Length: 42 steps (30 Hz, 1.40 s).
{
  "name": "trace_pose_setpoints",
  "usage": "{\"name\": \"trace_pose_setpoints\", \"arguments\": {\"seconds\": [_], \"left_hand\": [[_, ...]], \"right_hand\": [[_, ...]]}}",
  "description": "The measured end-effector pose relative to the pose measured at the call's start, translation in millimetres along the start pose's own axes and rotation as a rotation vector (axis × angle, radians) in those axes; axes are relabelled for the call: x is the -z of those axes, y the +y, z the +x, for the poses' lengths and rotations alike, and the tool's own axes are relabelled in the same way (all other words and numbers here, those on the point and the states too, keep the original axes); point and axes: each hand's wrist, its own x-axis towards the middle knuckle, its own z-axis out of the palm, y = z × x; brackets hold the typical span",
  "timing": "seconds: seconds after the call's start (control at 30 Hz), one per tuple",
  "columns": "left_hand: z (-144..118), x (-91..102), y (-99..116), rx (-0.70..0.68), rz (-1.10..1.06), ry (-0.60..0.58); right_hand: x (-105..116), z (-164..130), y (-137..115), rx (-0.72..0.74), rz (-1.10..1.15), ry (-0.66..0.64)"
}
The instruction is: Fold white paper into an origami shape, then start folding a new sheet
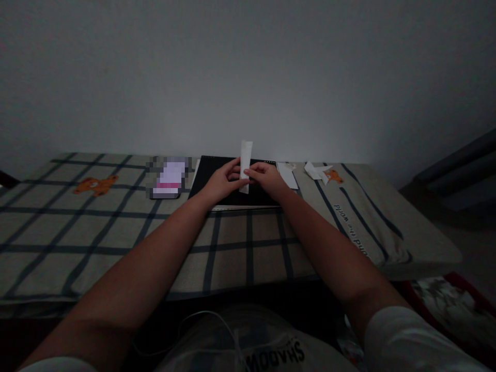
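A narrow folded strip of white paper point(245, 157) stands upright between my hands, above a black notebook or folder point(207, 173). My left hand point(225, 182) pinches the strip near its lower end from the left. From the right, my right hand point(267, 178) grips it with thumb and fingers at about the same height. Both hands are closed on the paper. White sheets point(287, 175) lie partly under the folder's right side, and a folded white paper piece point(318, 171) rests farther right.
A phone with a lit, blurred screen point(170, 178) lies left of the folder. The checked tablecloth point(116, 222) covers the table, which stands against a grey wall point(248, 77). At the lower right is a red bin point(465, 289) with crumpled paper. A thin white cable point(205, 312) crosses my lap.
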Motion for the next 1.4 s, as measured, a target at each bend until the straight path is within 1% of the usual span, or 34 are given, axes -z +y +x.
{"name": "trace_pose_setpoints", "arguments": {"seconds": [0.17, 0.33, 0.43, 0.53, 0.6, 0.7, 0.8, 0.87, 0.97, 1.07, 1.17, 1.23, 1.4], "left_hand": [[2, 2.0, -3, -0.017, 0.028, 0.016], [3, 2.3, -3, -0.036, 0.013, -0.006], [4, 3.4, -5, -0.048, 0.008, 0.02], [4, 4.3, -5, -0.033, -0.01, 0.063], [4, 3.5, -3, -0.024, -0.011, 0.051], [1, 0.8, 3, -0.029, 0.059, 0.02], [-1, -1.5, 8, -0.037, 0.164, 0.062], [-2, -1.8, 10, -0.028, 0.171, 0.104], [-2, 0.1, 8, 0.019, 0.119, 0.195], [1, 6.5, 6, 0.064, 0.042, 0.323], [5, 17.0, 6, 0.099, -0.065, 0.411], [7, 24.4, 6, 0.114, -0.112, 0.423], [8, 36.1, 8, 0.182, -0.057, 0.396]], "right_hand": [[2, 2, 3, 0.026, -0.008, -0.029], [3, 3, 5, 0.068, -0.04, -0.029], [4, 3, 5, 0.091, -0.062, -0.015], [4, 3, 4, 0.116, -0.069, -0.032], [3, 2, 4, 0.131, -0.083, -0.058], [3, 2, 5, 0.174, -0.108, -0.063], [3, 3, 6, 0.248, -0.154, -0.034], [4, 3, 5, 0.27, -0.175, -0.033], [5, 3, 2, 0.24, -0.16, -0.005], [9, 3, -3, 0.186, -0.168, 0.075], [15, 5, -4, 0.148, -0.161, 0.164], [21, 8, -3, 0.115, -0.127, 0.211], [29, 12, -2, 0.031, -0.076, 0.251]]}}
